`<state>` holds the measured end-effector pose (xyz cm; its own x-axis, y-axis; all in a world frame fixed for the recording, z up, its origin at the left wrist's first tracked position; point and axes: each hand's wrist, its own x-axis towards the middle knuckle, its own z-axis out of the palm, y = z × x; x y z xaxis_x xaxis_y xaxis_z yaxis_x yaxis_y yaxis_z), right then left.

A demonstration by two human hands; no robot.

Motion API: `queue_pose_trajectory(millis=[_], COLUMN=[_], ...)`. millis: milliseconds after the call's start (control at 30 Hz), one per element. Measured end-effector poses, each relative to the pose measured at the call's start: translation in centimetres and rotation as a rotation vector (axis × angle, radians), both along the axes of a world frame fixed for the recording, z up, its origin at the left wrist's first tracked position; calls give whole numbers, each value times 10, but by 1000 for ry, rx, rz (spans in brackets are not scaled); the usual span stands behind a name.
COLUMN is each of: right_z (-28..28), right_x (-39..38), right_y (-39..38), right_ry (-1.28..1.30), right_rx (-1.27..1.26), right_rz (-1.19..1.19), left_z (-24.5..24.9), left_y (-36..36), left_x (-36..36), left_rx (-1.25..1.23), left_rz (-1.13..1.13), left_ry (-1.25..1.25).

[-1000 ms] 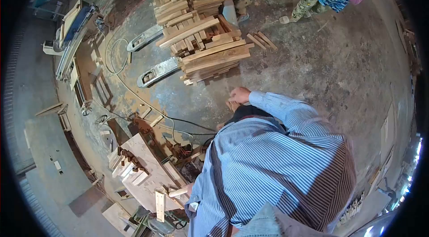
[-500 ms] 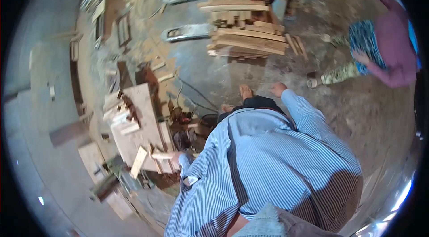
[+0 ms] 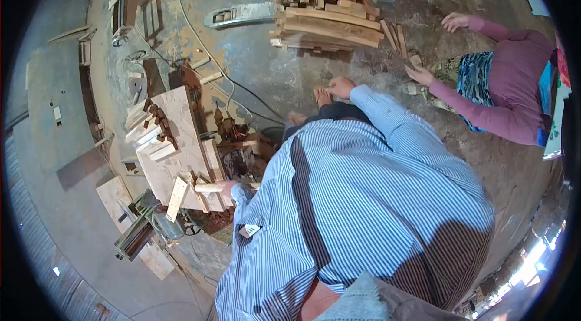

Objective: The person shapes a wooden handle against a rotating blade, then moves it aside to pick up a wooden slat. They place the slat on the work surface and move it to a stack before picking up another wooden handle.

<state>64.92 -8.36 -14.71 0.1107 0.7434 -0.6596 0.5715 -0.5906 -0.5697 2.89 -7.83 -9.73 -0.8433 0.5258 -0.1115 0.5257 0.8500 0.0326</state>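
Note:
My left hand (image 3: 228, 188) is closed round a pale wooden stick (image 3: 209, 188) at the near edge of a wooden board tabletop (image 3: 187, 139). A short pale wooden strip (image 3: 177, 198) with dark spots lies slanted beside the stick. Several small wood blocks (image 3: 160, 150) and dark-ended pieces lie farther up on the same board. My right hand (image 3: 341, 86) hangs above the floor in front of my body, close to my bare foot (image 3: 323, 97). Its fingers are curled together, and whether anything is inside them is hidden.
A big stack of wooden battens (image 3: 327, 24) stands ahead, with metal rails (image 3: 242, 15) to its left. Cables (image 3: 257, 100) run over the floor near my feet. At right, a person in a purple top (image 3: 520, 66) bends with both hands out. A machine (image 3: 139, 233) stands lower left.
My view has shifted, so the stack sits higher and farther left. The other person now reaches both hands toward the stack side. My left hand stays on the wooden stick.

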Motion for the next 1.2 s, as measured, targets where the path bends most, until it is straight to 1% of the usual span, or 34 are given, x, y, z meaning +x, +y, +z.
queue_pose_trajectory(millis=[33, 100, 167, 300, 367, 400, 467, 500, 567, 700, 800, 833, 867, 900, 933, 967, 1000, 1067, 1100, 1133, 1167, 1200], right_z=[3, 6, -1, -8, -4, -3, -1, 2, 9, 7, 12, 10, 7, 15, 31, 42, 38, 38, 41, 45, 47, 44], right_x=[-5, -13, -19, -34, -44, -48, -51, -51, -57, -64, -68, -68, -72, -77, -76, -78, -82, -82, -85, -85, -88, -88], right_y=[2, 8, 9, 11, 11, 12, 14, 13, 8, 0, -12, -17, -17, -14, -11, -12, -15, -18, -20, -19, -20, -24], right_ry=[28, 11, 85, 45, 33, 35, 171, 165, 124, 68, 42, 85, 132, 148, 137, 120, 98, 81, 69, 67, 60, 49], right_rx=[12, -1, -17, -15, 50, 46, -95, -94, -5, 6, -8, 19, 50, 52, -1, -58, -81, -68, -49, -55, -54, -53], right_rz=[-18, 7, 9, 39, 77, 71, 62, 50, 51, 5, 56, 13, -18, 16, 2, -20, -31, -37, -51, -47, -44, -43], left_z=[11, 42, 50, 62, 67, 67, 65, 62, 57, 45, 44, 26, 5, 9, -32, -74, -66, -27, -44, -76, -91, 33], left_y=[2, 2, -1, -1, 0, 0, 2, 6, 14, 26, 10, -1, -7, -5, -13, -23, -26, -14, -19, -23, -26, -2], left_x=[9, 30, 40, 61, 61, 58, 55, 55, 53, 49, 44, 27, 11, 14, -16, -46, -47, -18, -33, -55, -67, 38], left_rx=[-95, -121, -168, -250, -280, -296, -327, -338, -360, -396, -449, -463, -790, -1116, -1120, -1038, -1047, -41, -49, 30, 108, 511], left_rz=[-109, -112, -121, -146, -148, -150, -163, -174, -195, -215, -193, -167, -486, -810, -781, -640, -633, 44, 49, 45, 36, 366], left_ry=[9, 9, 12, 9, 18, 24, 31, 30, 33, 25, 25, 31, 248, 463, 455, 562, 557, -408, -407, -401, -393, -600])
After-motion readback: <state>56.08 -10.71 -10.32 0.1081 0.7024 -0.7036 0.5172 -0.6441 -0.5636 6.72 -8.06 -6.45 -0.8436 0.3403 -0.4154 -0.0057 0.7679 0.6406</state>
